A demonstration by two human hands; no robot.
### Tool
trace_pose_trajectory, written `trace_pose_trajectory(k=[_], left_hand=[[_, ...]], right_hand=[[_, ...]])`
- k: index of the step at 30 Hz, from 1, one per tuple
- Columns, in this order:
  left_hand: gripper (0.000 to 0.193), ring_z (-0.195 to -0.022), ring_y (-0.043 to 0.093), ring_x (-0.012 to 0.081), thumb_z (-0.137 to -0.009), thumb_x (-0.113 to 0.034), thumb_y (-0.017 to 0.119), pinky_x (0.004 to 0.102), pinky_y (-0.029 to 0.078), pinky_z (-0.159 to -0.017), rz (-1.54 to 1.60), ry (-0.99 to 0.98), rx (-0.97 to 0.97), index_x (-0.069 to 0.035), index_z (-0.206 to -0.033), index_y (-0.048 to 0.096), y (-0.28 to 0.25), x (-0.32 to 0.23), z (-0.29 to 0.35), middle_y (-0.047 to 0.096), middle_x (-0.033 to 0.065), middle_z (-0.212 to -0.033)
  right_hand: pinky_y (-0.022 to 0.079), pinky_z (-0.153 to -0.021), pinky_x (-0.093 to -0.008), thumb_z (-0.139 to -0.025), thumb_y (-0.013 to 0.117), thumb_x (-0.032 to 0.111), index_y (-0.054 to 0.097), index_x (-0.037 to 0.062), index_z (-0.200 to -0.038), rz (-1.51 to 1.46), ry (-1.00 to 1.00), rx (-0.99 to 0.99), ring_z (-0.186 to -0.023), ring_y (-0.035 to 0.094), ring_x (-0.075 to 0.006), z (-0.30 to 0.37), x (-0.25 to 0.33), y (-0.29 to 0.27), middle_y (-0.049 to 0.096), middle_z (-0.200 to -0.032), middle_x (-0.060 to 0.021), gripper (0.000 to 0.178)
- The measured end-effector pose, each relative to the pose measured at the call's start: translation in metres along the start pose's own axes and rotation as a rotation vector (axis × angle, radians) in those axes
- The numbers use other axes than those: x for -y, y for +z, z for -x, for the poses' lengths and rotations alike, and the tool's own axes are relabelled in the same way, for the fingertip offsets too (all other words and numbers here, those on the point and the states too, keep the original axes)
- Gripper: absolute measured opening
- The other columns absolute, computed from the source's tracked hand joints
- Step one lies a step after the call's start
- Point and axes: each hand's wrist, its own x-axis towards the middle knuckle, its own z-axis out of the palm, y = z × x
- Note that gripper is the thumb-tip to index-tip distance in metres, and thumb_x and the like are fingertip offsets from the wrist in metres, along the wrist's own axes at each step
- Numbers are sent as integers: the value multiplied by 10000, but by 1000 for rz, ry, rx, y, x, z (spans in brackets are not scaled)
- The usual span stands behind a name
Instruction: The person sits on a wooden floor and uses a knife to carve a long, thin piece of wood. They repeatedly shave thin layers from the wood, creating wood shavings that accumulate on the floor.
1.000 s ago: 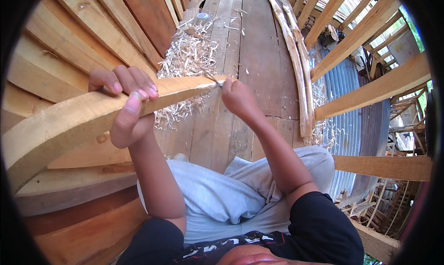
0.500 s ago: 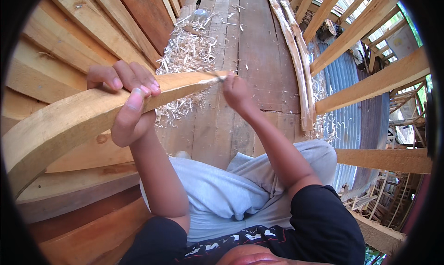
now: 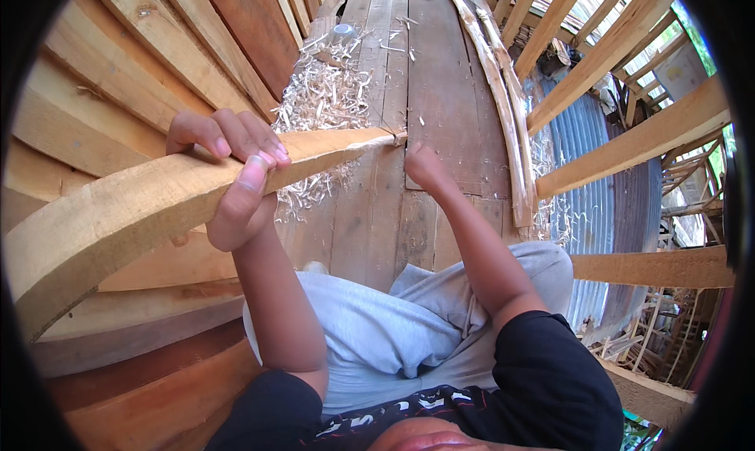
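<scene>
L fingers (image 3: 250, 132) clamped o/ plank (image 3: 126, 195); R fingers (image 3: 417, 161) curled.

Corrugated sheet (image 3: 583, 215) and wooden slats (image 3: 635, 146) beside plank floor (image 3: 450, 89)

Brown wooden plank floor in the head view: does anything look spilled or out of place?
Pale, curly wood shavings litter the brown plank floor, thickest just beyond the curved tan wooden beam; the loose heap and stray curls look spilled.
</scene>
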Motion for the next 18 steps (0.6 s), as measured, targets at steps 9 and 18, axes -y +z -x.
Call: trace_pose_trajectory(k=[9,18], left_hand=[[281,-637,535,187,-699,-4,558,297,478,-685,-19,-24,14,-70,-940,429,0,-2,1,514,84,-683],[286,-621,529,190,-687,-2,552,295,481,-660,-8,-5,-9,-67,-931,417,1,-1,4,507,91,-663]], right_hand=[[456,-951,-504,-992,266,374,664,-47,-1062,-37,-1,89,-1047,607,-465,33,48,-36,640,-1092,-306,584],[458,-888,-555,-1006,289,387,645,-118,-877,-195,-75,35,-952,606,-520,39,49,-30,639,-930,-353,631]])
